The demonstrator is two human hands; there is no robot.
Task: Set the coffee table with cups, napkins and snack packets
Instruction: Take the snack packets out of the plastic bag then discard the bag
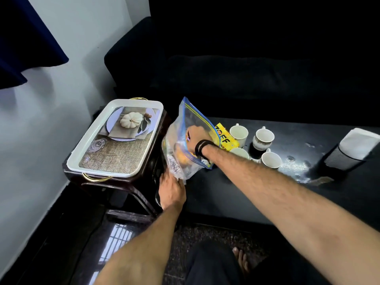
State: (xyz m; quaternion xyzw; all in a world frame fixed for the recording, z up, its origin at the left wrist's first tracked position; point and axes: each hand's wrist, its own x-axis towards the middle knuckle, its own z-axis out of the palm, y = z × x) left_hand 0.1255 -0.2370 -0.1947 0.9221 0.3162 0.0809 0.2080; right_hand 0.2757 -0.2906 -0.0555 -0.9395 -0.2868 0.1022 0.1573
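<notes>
A white tray (88, 153) with gold handles and a printed pumpkin picture is seen on a dark side table (144, 161), nothing loose in it. A clear zip bag (185, 128) is held at its lower edge by the left hand (171, 192), fingers pinched on the plastic. The right hand (196, 138) is pushed inside the bag among orange snack packets; its grip cannot be told. A yellow packet (225, 136) is laid just behind, on the black coffee table (267, 186). Four white cups (264, 138) are grouped beside it, upright. Napkins (358, 141) are stood in a mesh holder (339, 159) at far right.
</notes>
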